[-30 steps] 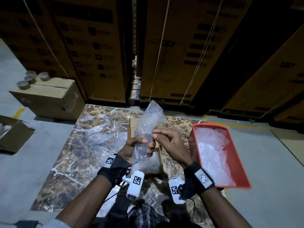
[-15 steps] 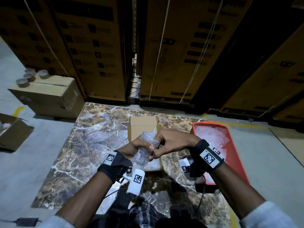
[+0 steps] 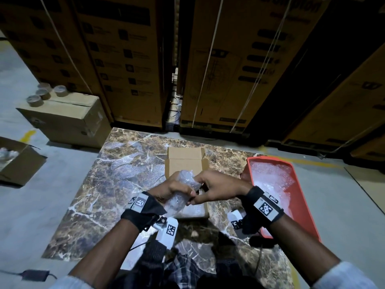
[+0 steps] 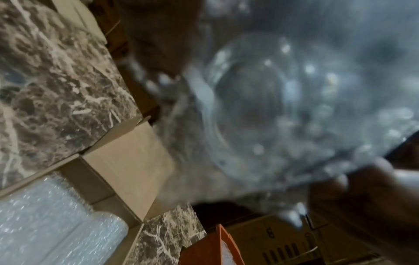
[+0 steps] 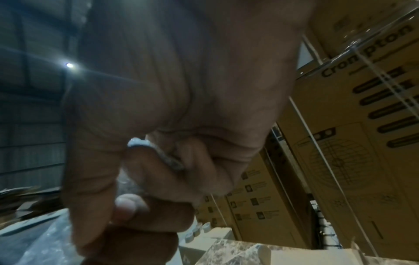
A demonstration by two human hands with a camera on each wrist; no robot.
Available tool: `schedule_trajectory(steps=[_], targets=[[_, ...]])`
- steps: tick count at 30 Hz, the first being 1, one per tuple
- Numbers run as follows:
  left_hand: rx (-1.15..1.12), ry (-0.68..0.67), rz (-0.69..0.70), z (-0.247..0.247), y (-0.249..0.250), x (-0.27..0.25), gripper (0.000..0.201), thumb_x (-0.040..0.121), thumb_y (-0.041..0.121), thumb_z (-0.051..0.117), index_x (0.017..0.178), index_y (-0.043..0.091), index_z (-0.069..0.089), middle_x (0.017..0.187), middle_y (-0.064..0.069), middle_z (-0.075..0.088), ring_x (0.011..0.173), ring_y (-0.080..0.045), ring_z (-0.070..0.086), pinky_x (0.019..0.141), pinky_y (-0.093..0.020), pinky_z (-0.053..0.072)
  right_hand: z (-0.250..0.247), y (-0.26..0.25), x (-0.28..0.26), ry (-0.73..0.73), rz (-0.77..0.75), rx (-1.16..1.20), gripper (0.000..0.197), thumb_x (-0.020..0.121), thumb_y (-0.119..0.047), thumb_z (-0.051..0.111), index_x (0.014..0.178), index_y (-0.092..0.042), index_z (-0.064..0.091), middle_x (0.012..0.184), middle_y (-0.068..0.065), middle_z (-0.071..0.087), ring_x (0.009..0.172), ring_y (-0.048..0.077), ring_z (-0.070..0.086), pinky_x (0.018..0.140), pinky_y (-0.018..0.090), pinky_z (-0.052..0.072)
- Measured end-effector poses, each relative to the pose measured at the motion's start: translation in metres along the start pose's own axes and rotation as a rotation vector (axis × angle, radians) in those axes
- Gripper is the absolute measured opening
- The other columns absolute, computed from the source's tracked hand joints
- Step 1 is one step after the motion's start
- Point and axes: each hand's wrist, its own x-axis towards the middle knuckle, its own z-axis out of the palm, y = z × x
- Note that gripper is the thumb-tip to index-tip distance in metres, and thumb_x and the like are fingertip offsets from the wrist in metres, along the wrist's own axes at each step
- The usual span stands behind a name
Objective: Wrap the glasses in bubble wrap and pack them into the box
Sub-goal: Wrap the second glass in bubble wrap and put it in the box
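A glass rolled in bubble wrap is held above a small open cardboard box on the marble slab. My left hand grips the wrapped glass around its middle. My right hand pinches the loose wrap at the bundle's far end, fingers curled over a strip of it. In the left wrist view the glass's round base shows through the wrap, blurred. A wrapped roll lies inside the box.
An orange tray with bubble wrap sheets sits right of the box. Tall cartons stand behind the slab. A closed carton with tape rolls is at the back left, and an open carton lies on the floor at left.
The tall loose end of bubble wrap has been folded down onto the glass. My right hand turned over and came in against the bundle's end; both hands sank toward the box.
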Motion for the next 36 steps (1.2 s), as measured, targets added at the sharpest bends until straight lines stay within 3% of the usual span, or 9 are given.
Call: schedule_trajectory(steps=[7,11,14,17,20,23,27,33,36], targets=[[0.016,0.013,0.041,-0.006,0.006,0.0,0.027,0.067,0.006,0.078,0.09,0.002,0.065,0.075,-0.013,0.059,0.06,-0.023,0.056,0.057,-0.029,0.048,-0.017,0.004,-0.027,0.535,-0.173,-0.031,0.031,0.08,-0.035,0.089,0.107,-0.024,0.079,0.105,-0.016,0.076,0.07,0.002,0.067,0.062,0.011,0.044],[0.041,-0.013,0.113,0.004,0.01,0.005,0.031,0.067,-0.002,0.07,0.097,0.005,0.066,0.079,-0.007,0.064,0.067,-0.022,0.059,0.063,-0.033,0.048,-0.004,0.012,-0.022,0.473,-0.217,-0.073,0.056,0.079,-0.057,0.081,0.127,-0.029,0.072,0.13,-0.014,0.069,0.118,-0.006,0.063,0.103,0.027,0.05],[0.072,-0.02,0.154,0.009,0.014,0.008,0.033,0.067,-0.002,0.067,0.098,0.006,0.072,0.088,-0.012,0.065,0.081,-0.025,0.059,0.077,-0.034,0.047,0.006,0.015,-0.017,0.442,-0.203,-0.053,0.064,0.075,-0.061,0.081,0.124,-0.021,0.073,0.128,-0.009,0.071,0.112,-0.007,0.064,0.097,0.016,0.052],[0.051,-0.03,0.117,0.01,0.016,0.007,0.03,0.064,0.002,0.074,0.093,-0.003,0.068,0.081,-0.012,0.063,0.074,-0.025,0.06,0.069,-0.031,0.048,0.009,0.014,-0.012,0.391,-0.168,-0.04,0.044,0.074,-0.056,0.086,0.1,-0.02,0.08,0.101,-0.006,0.078,0.083,-0.003,0.065,0.071,0.013,0.048],[0.087,-0.034,0.086,0.007,0.012,0.012,0.039,0.063,-0.001,0.076,0.092,-0.019,0.057,0.09,-0.02,0.057,0.085,-0.032,0.055,0.076,-0.04,0.04,0.011,0.008,-0.007,0.288,-0.163,-0.055,0.051,0.074,-0.054,0.087,0.063,-0.019,0.051,0.058,-0.01,0.042,0.052,0.007,0.033,0.052,0.028,0.022],[0.129,-0.05,0.082,0.004,0.008,0.014,0.035,0.064,-0.003,0.075,0.09,-0.019,0.058,0.091,-0.02,0.057,0.085,-0.032,0.054,0.073,-0.04,0.039,0.006,0.002,-0.004,0.154,-0.097,-0.088,0.058,0.074,-0.055,0.087,0.066,-0.011,0.049,0.059,-0.002,0.039,0.054,0.011,0.03,0.053,0.032,0.02],[0.167,-0.06,0.097,0.003,0.001,0.012,0.027,0.062,-0.008,0.07,0.084,-0.017,0.059,0.086,-0.02,0.055,0.08,-0.034,0.049,0.062,-0.035,0.036,0.004,-0.003,0.004,-0.011,-0.009,-0.206,0.055,0.075,-0.06,0.083,0.064,-0.024,0.043,0.062,0.001,0.039,0.054,0.016,0.032,0.053,0.034,0.024],[0.266,0.023,0.138,0.001,-0.005,0.008,0.024,0.061,-0.011,0.068,0.082,-0.011,0.057,0.078,-0.014,0.055,0.075,-0.028,0.05,0.062,-0.039,0.035,0.009,0.002,0.011,-0.03,-0.015,-0.324,0.053,0.081,-0.063,0.077,0.071,-0.019,0.048,0.066,0.004,0.047,0.056,0.014,0.037,0.052,0.035,0.026],[0.249,0.109,0.15,0.0,-0.003,0.006,0.027,0.064,-0.013,0.068,0.086,-0.002,0.06,0.075,-0.007,0.06,0.071,-0.024,0.056,0.064,-0.038,0.043,0.009,0.007,0.004,0.128,-0.123,-0.333,0.041,0.083,-0.059,0.077,0.08,-0.022,0.059,0.071,0.0,0.06,0.056,0.005,0.042,0.053,0.032,0.034]])
